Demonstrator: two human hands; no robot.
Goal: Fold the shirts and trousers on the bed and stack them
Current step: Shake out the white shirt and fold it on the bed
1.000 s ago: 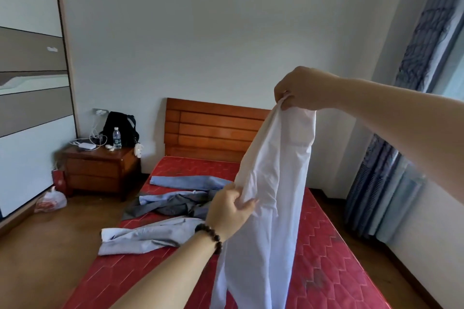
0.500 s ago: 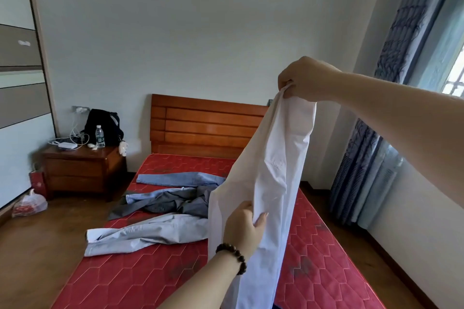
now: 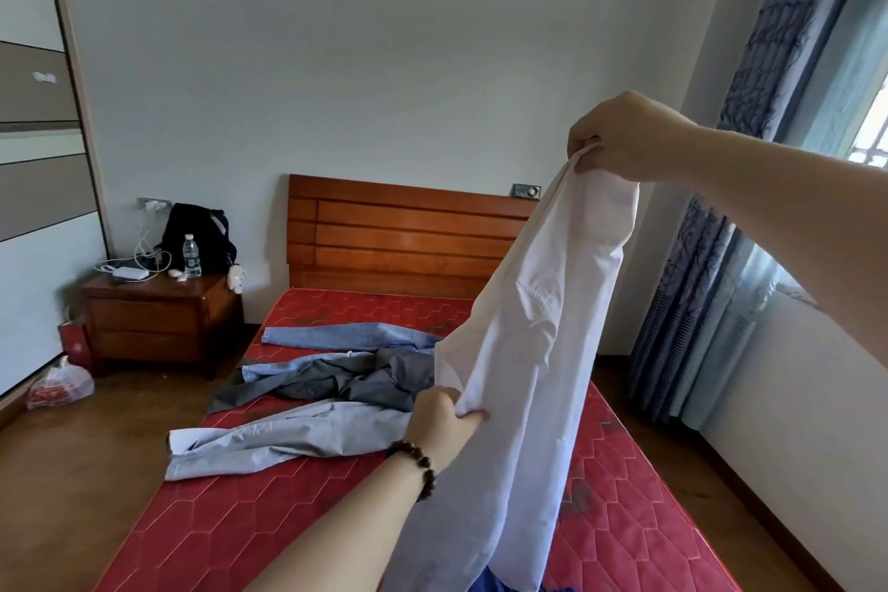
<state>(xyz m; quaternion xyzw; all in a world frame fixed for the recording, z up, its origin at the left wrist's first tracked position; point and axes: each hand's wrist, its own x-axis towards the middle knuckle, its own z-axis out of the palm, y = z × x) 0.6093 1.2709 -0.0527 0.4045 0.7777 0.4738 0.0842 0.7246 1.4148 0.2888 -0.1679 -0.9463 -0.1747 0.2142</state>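
Observation:
A white garment (image 3: 524, 351) hangs in the air above the red mattress (image 3: 250, 510). My right hand (image 3: 620, 139) grips its top end high up. My left hand (image 3: 442, 418), with a bead bracelet on the wrist, pinches its left edge lower down. Behind it, unfolded clothes lie on the bed: a light grey-blue shirt (image 3: 288, 437) nearest, a dark grey garment (image 3: 351, 380) in the middle, and a blue garment (image 3: 346, 334) farther back. The white cloth's lower end falls out of view at the bottom.
A wooden headboard (image 3: 403, 231) closes the bed's far end. On the left stands a wooden nightstand (image 3: 158, 322) with a water bottle (image 3: 191, 255), a black bag (image 3: 192, 226) and cables. Wardrobe left, blue curtains (image 3: 711, 284) and a window right, plastic bag (image 3: 60, 385) on the floor.
My left hand slid down the white garment's left edge and pulled it a little to the left. My right hand stayed up. The view shifted slightly.

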